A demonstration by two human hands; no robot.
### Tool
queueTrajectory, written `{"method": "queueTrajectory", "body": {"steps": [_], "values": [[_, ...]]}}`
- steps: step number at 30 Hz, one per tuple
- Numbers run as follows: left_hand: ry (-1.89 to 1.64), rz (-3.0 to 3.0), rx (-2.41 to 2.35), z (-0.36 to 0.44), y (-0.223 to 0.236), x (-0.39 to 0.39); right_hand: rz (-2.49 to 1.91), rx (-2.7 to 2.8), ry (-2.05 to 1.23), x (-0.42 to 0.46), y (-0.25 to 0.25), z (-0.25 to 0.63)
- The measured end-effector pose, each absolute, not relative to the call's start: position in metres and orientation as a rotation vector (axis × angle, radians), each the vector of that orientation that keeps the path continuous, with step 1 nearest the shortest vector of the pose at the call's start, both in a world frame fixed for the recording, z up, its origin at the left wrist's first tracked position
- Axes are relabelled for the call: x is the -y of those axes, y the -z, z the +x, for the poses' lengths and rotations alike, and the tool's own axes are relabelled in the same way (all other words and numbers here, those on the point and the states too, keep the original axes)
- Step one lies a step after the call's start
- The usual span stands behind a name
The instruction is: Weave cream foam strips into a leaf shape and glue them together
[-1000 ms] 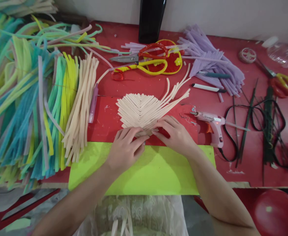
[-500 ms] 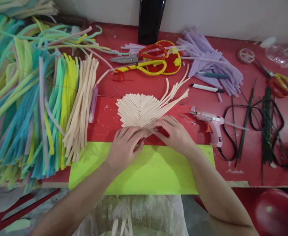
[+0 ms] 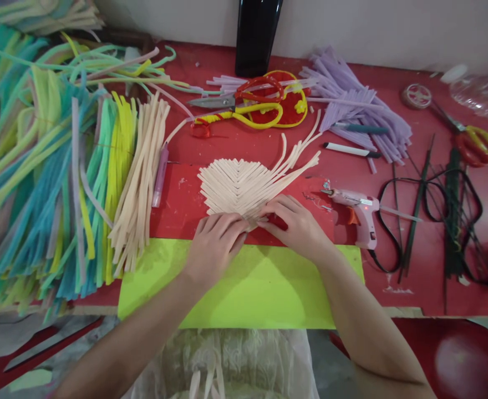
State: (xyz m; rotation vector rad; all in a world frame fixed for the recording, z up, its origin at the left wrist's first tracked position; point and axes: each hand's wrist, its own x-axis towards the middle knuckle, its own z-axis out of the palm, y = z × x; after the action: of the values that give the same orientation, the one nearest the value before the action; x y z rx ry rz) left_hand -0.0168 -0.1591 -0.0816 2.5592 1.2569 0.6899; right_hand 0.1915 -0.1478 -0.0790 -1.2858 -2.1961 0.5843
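A leaf-shaped piece made of cream pipe cleaners (image 3: 235, 180), laid in a chevron pattern, rests on a red sheet (image 3: 173, 216). Several loose pipe cleaner ends fan out from it to the upper right. My left hand (image 3: 217, 241) covers its lower left edge, the fingers curled and pressing on the near tip. Opposite, my right hand (image 3: 296, 227) pinches the same near tip from the right with thumb and fingers. The fingertips of both hands almost meet there, hiding the tip itself. Below them lies a yellow-green sheet (image 3: 244, 288).
Bundles of coloured pipe cleaners (image 3: 52, 183) fill the left side, with a cream bundle (image 3: 140, 183) beside the red sheet. Scissors (image 3: 244, 102) and purple pipe cleaners (image 3: 347, 105) lie at the back. A pink glue gun (image 3: 362, 213) with a black cord sits to the right.
My left thumb has drawn in closer to the fingers at the piece's tip. My right hand holds nearly the same place, and the camera view has shifted slightly.
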Motion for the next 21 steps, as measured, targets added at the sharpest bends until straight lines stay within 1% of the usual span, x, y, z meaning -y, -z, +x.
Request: {"method": "queueTrajectory", "body": {"steps": [13, 17, 21], "values": [[-0.671, 2.467, -1.248, -0.0192, 0.0824, 0.1579, -1.307, 2.099, -0.645, 0.1496, 0.0757, 0.19], [-0.667, 2.456, -1.243, -0.0195, 0.083, 0.1582, -1.341, 2.097, -0.589, 0.1524, 0.0739, 0.1858], [-0.674, 2.46, -1.238, -0.0199, 0.0822, 0.158, -1.267, 2.1, -0.584, 0.1532, 0.0728, 0.1872]]}}
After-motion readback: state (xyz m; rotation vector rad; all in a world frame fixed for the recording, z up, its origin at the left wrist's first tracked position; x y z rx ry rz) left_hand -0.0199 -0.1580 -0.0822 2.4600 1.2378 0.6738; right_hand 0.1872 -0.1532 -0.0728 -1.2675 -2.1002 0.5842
